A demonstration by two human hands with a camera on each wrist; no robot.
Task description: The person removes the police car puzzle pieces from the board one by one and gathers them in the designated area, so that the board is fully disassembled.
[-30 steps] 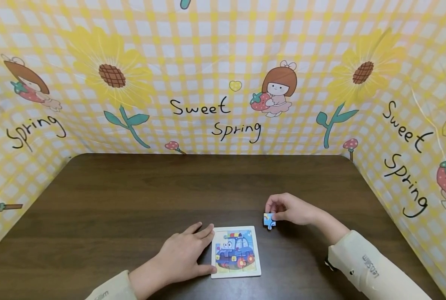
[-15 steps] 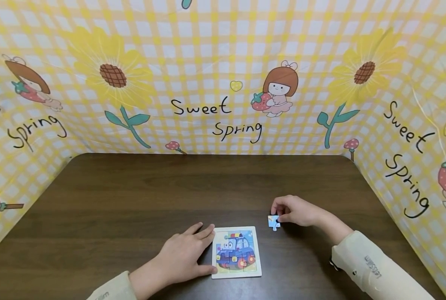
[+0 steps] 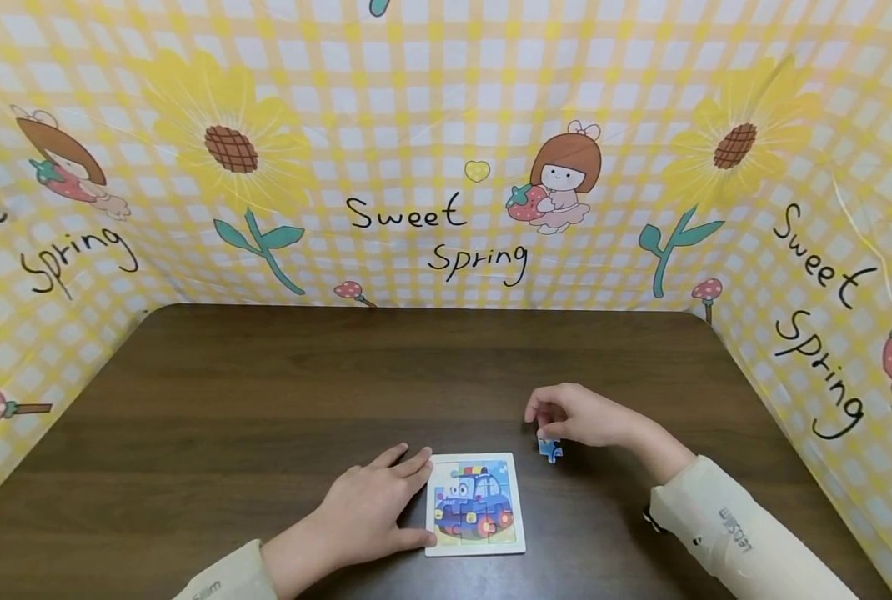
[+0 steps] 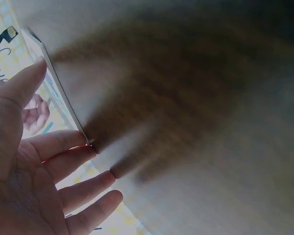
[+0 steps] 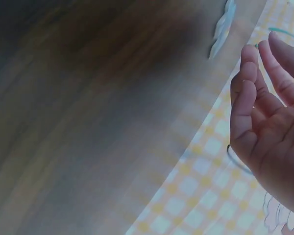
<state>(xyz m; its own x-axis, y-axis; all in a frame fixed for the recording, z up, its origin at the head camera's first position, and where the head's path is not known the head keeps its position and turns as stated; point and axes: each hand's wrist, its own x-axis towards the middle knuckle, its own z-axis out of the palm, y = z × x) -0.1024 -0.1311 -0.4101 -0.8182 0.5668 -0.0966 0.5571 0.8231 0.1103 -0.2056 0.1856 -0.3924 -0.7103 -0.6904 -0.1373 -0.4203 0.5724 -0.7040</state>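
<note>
The left hand (image 3: 371,504) is laid with its fingers apart and extended, and nothing is gripped by it. Just to its right, on the surface (image 3: 341,375), a framed puzzle (image 3: 518,504) is placed; its side edge is touched by the thumb at the near corner and by a fingertip toward the far corner. The same contact is shown from the left wrist, where the edge is spanned between thumb and forefinger. Within the white border, a blue car with red and yellow wheels is pictured, and a pale patch is seen at the corner closest to the left hand's fingertips.

The right hand (image 3: 577,412) is held beyond the puzzle and to its right, palm turned toward the left hand. Its fingers are loosely bent, with the thumb apart from them and nothing clamped between. Just below its thumb, on the near side, a loose puzzle piece (image 3: 550,451) in blue is seen, its upper edge partly covered by the thumb in the head view. From the right wrist, a gap is shown between piece and fingertips, and the piece appears to be lying on the surface.

Behind both wrists, pale sleeves (image 3: 739,525) are worn. Well beyond both hands, a yellow checked cloth (image 3: 386,100) is hung, printed with sunflowers and "Sweet Spring".
</note>
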